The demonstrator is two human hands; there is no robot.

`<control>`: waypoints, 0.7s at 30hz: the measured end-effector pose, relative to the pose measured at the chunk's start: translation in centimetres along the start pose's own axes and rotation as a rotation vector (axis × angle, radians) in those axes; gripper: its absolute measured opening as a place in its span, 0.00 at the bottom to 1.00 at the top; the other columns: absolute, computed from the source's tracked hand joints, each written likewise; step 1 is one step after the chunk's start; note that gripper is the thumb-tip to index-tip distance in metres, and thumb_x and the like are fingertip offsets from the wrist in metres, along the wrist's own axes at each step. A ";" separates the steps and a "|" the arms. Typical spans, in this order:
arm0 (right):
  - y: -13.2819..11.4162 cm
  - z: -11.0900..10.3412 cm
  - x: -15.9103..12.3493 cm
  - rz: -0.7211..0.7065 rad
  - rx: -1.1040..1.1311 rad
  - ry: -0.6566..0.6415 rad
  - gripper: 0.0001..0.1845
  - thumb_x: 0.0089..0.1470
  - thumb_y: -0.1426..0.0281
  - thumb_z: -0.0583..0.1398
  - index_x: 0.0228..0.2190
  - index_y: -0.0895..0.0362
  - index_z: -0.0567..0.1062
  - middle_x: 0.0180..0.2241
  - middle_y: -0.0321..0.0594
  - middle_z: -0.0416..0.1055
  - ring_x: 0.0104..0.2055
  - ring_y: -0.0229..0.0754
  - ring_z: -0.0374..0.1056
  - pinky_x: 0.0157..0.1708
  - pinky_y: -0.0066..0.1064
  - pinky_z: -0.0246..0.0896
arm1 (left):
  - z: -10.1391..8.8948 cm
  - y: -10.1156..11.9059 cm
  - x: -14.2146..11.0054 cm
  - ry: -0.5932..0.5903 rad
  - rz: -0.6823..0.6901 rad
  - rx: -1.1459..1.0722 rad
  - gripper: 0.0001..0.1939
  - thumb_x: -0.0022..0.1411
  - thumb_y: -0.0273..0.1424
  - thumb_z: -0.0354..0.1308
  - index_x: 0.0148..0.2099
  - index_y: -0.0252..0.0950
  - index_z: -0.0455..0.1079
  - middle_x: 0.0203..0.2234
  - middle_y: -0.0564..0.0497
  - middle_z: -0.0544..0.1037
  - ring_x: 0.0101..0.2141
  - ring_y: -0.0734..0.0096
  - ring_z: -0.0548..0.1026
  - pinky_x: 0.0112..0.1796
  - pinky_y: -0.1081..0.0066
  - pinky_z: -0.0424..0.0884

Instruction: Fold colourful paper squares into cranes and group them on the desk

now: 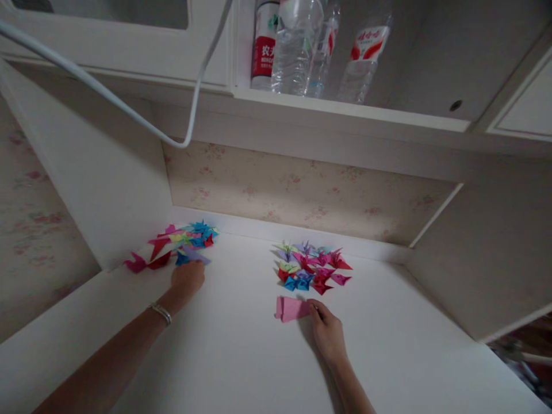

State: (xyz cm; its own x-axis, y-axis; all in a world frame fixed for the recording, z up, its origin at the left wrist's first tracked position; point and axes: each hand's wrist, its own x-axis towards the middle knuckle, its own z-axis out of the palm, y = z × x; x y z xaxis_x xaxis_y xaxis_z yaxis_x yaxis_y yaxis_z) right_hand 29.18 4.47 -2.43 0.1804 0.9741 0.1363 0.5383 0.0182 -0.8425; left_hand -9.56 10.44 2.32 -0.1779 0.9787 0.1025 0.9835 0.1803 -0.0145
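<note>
My left hand [188, 277] reaches to the near edge of the left group of folded paper cranes [175, 236]. Its fingers are closed at a purple paper crane [197, 255], with the fingertips partly hidden behind the hand. A blue crane [181, 258] lies right beside it. Between thumb and fingers, my right hand [328, 330] pinches the right end of a folded pink paper [293, 309], which is creased near its left end. Just beyond that paper, a second group of cranes [313, 267] in pink, red, blue, purple and pale green lies in rough rows.
The white desktop [241, 356] is bounded by a left side panel [99, 172] and a right panel [470, 247]. Overhead, a shelf [388, 115] holds plastic bottles [297, 52] and a red-and-white container [264, 49]. A white cable [129, 115] hangs at upper left.
</note>
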 end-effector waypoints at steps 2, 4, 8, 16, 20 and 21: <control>0.0 0.0 0.0 -0.013 -0.005 -0.010 0.22 0.55 0.56 0.52 0.40 0.55 0.78 0.41 0.42 0.77 0.43 0.49 0.71 0.45 0.34 0.61 | 0.4 0.3 -0.2 0.015 0.036 0.034 0.18 0.62 0.22 0.41 0.42 0.27 0.73 0.36 0.34 0.78 0.35 0.46 0.78 0.32 0.54 0.72; -0.1 0.0 -0.1 -0.023 -0.017 -0.025 0.21 0.55 0.57 0.51 0.39 0.54 0.78 0.40 0.41 0.78 0.42 0.49 0.71 0.45 0.34 0.60 | 0.7 0.6 -0.5 0.037 0.074 0.062 0.20 0.62 0.20 0.39 0.44 0.26 0.72 0.38 0.33 0.78 0.35 0.47 0.78 0.32 0.54 0.72; -0.1 -0.1 -0.2 -0.041 -0.028 -0.035 0.20 0.56 0.58 0.51 0.39 0.52 0.78 0.38 0.39 0.78 0.40 0.48 0.71 0.45 0.34 0.60 | 0.7 0.8 -1.2 0.053 0.152 0.103 0.19 0.61 0.19 0.41 0.41 0.26 0.74 0.35 0.35 0.78 0.34 0.49 0.78 0.33 0.57 0.73; 0.0 -0.1 -0.2 -0.034 0.027 0.018 0.21 0.55 0.56 0.52 0.39 0.54 0.78 0.39 0.41 0.78 0.42 0.49 0.71 0.45 0.36 0.61 | -1.2 0.6 -3.5 0.158 0.170 0.147 0.20 0.64 0.22 0.37 0.45 0.29 0.70 0.37 0.37 0.77 0.29 0.53 0.78 0.27 0.61 0.72; -0.7 -0.3 -0.7 -0.071 0.107 0.094 0.24 0.54 0.55 0.53 0.42 0.57 0.78 0.43 0.45 0.76 0.46 0.51 0.70 0.47 0.38 0.60 | -3.6 0.4 -5.4 0.306 0.071 0.050 0.19 0.67 0.28 0.37 0.45 0.31 0.68 0.39 0.37 0.76 0.30 0.54 0.78 0.26 0.64 0.71; -1.0 -0.3 -0.9 -0.090 0.126 0.105 0.24 0.54 0.55 0.54 0.41 0.57 0.78 0.43 0.46 0.76 0.46 0.52 0.69 0.47 0.38 0.59 | -4.3 0.4 -5.9 0.364 0.046 -0.051 0.18 0.67 0.30 0.38 0.45 0.32 0.68 0.39 0.38 0.77 0.32 0.54 0.79 0.27 0.65 0.72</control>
State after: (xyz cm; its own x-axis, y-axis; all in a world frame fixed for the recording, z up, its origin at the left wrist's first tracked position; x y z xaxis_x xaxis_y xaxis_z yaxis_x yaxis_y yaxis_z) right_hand 28.68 3.47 -1.58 0.2248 0.9385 0.2621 0.4501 0.1385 -0.8822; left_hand -7.99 4.32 5.99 -0.1195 0.8849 0.4501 0.9922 0.1231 0.0213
